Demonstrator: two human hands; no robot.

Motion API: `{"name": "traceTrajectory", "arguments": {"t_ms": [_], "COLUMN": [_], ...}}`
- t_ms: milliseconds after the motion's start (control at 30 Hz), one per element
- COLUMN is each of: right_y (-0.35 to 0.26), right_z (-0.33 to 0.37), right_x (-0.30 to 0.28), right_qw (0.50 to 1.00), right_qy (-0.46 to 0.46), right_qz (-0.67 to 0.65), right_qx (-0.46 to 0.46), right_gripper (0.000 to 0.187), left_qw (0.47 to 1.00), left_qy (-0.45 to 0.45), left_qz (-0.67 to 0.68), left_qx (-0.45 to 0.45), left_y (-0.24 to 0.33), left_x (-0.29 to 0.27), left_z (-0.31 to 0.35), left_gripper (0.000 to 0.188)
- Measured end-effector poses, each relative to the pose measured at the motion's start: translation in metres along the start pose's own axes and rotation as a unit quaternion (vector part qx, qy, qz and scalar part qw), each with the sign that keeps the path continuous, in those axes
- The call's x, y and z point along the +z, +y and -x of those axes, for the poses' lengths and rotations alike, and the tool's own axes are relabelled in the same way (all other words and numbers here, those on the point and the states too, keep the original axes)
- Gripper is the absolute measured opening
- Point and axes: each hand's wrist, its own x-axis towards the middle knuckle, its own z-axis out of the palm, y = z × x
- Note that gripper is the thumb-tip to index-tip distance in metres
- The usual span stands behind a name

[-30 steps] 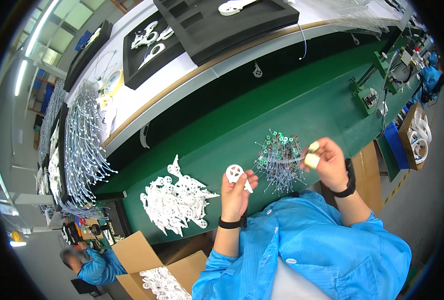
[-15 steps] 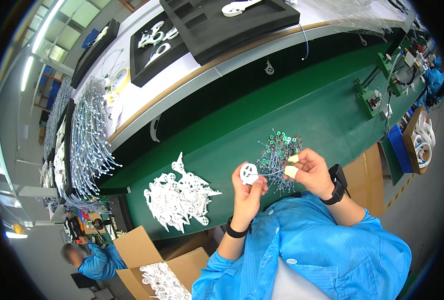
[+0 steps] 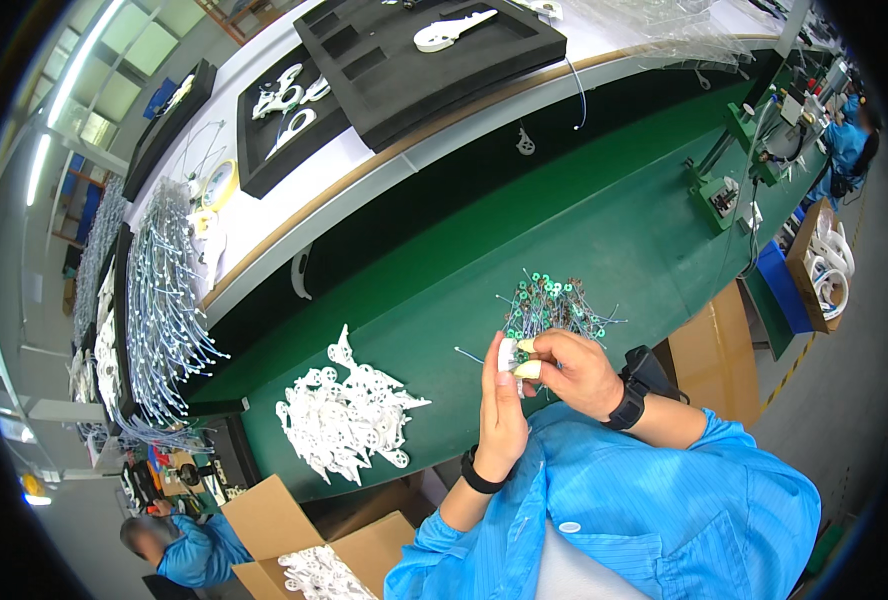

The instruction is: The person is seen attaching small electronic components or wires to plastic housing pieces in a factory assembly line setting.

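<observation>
The left hand (image 3: 502, 410) is closed around a small white plastic part (image 3: 508, 354), held up above the green desk (image 3: 604, 230); the right hand (image 3: 574, 372) pinches the same part with its fingertips; just beyond the hands lies a pile of small green wired pieces (image 3: 552, 305); left of them, a heap of white plastic parts (image 3: 344, 420).

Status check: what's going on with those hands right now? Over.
Both hands together at chest. Left hand holds small white plastic part; right hand fingers pinch it. Nothing obstructing.

A small white plastic part (image 3: 509, 355) is pinched upright between both hands' fingers (image 3: 529, 369).
</observation>
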Motion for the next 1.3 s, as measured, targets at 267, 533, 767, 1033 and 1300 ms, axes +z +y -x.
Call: {"name": "traceTrajectory", "arguments": {"t_ms": [267,533,767,1033,1300], "right_y": [-0.003,0.009,0.007,0.020,0.010], "right_z": [-0.009,-0.005,0.005,0.011,0.010], "right_x": [-0.001,0.002,0.004,0.003,0.007], "right_qw": [0.997,0.989,0.999,0.976,0.979], "right_qy": [-0.048,0.014,-0.023,-0.042,0.043], "right_qz": [0.057,0.097,0.021,-0.173,0.146], "right_qx": [-0.015,-0.113,-0.027,0.128,-0.135], "right_gripper": [0.018,0.015,0.017,0.022,0.027], "left_qw": [0.999,0.988,0.962,0.981,0.992], "left_qy": [-0.008,-0.070,-0.073,-0.055,0.009], "left_qz": [-0.038,0.108,0.179,0.082,-0.109], "left_qx": [0.000,-0.087,-0.195,-0.165,-0.065], "left_y": [-0.004,0.009,0.021,0.018,0.019], "left_x": [-0.003,-0.005,-0.010,-0.003,0.015], "left_z": [0.000,-0.005,-0.004,-0.001,0.009], "left_gripper": [0.058,0.060,0.065,0.064,0.055]}}
